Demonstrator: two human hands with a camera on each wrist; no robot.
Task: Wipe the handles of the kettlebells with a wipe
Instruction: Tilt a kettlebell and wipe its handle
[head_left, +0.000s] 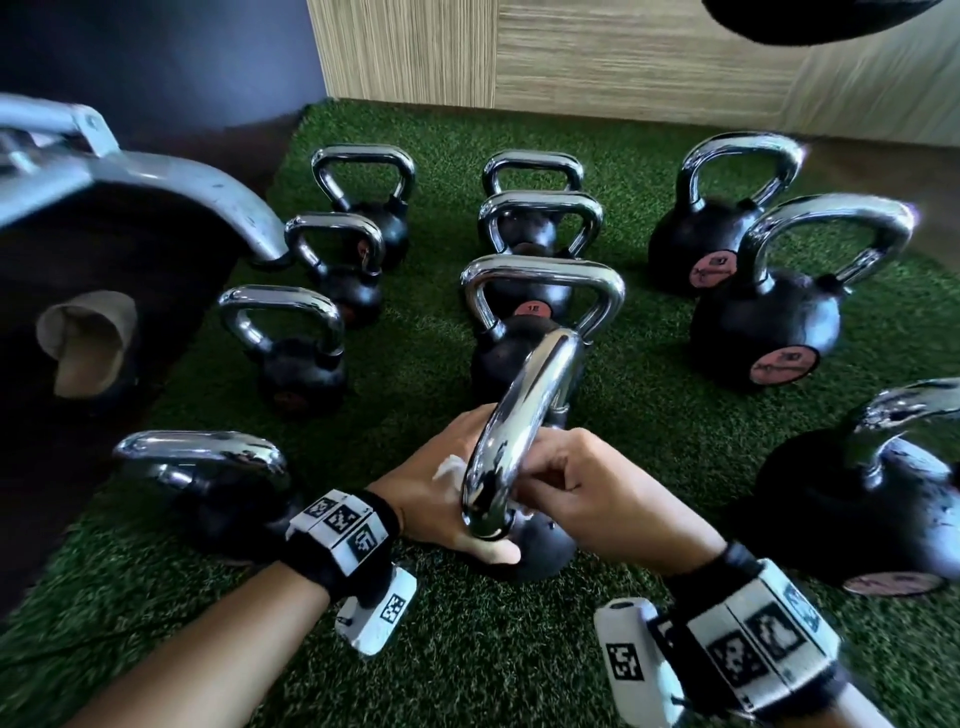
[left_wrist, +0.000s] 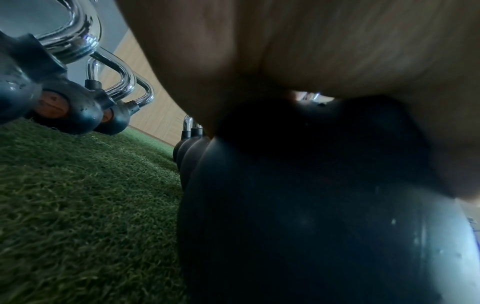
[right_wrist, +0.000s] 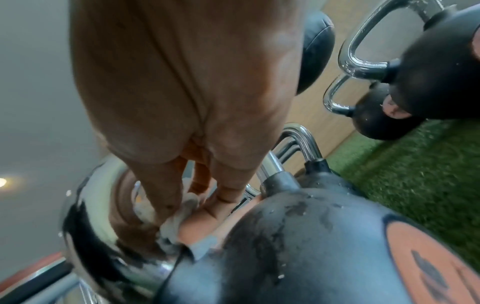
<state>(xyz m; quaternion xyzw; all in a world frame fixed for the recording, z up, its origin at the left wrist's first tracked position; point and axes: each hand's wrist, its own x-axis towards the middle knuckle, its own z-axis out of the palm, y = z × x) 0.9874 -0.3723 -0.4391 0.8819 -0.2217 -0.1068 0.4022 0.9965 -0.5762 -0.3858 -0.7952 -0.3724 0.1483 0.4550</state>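
The nearest kettlebell (head_left: 540, 545) stood at the turf's (head_left: 467, 665) near edge. The left hand (head_left: 441, 499) curled round its chrome handle (head_left: 519, 426); the right hand (head_left: 587, 493) pinched the wipe (head_left: 449, 467) against it. Risk: the handle's base could go unwiped, fingers covering it.

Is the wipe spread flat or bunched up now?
Bunched up. The wipe shows as a crumpled white wad pinched by the right hand against the chrome handle.
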